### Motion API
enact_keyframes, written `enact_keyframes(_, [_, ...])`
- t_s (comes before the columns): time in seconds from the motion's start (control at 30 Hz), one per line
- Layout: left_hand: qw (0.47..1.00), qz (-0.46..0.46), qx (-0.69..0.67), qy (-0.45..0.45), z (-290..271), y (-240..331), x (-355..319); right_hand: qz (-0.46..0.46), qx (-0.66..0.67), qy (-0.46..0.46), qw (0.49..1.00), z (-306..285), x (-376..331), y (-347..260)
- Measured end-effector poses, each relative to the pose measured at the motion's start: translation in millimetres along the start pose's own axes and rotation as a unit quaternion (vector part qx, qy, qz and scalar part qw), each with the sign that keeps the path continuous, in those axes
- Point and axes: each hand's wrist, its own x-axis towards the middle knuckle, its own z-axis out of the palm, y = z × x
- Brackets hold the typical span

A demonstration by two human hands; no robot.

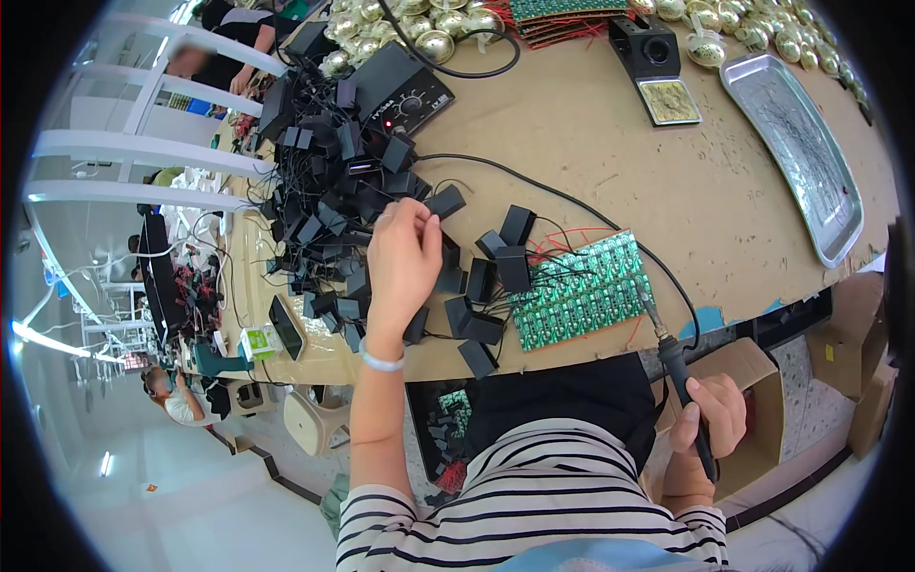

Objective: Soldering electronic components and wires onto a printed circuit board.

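My right hand [713, 417] grips a soldering iron [675, 362] by its black handle, tip pointing up and left at the right edge of a green circuit board panel [577, 291]. Thin wires run from several black boxes [512, 269] onto the panel's left part, and red wires stick out around its edges. My left hand [405, 257] reaches over the heap of small black boxes [329, 219], fingers curled together. Right at its fingertips lies one black box [444, 201]; whether the fingers hold it or a wire cannot be made out.
A black soldering station [400, 95] with a lit red light stands behind the heap, its cable looping across the table. Farther right are an iron stand [653, 52] with a sponge tray [669, 102], a metal tray [801, 157] and gold round parts [705, 48]. Cardboard boxes [734, 367] sit below the edge.
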Motion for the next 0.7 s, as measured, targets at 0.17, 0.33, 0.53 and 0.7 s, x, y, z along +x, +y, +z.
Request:
enact_keyframes(0.17, [0.867,-0.041,-0.496,0.042,-4,4,-3,0.000,0.001,-0.009,1.000,-2,3,1])
enact_keyframes(0.33, [0.780,-0.089,-0.615,0.075,-26,10,14,-0.008,0.005,0.002,1.000,-1,4,-1])
enact_keyframes(0.53, [0.875,0.029,-0.482,0.020,-32,41,24,-0.004,0.003,0.007,1.000,1,7,0])
enact_keyframes(0.7, [0.932,0.257,-0.243,-0.079,-18,89,29,-0.005,0.032,0.004,0.999,8,9,11])
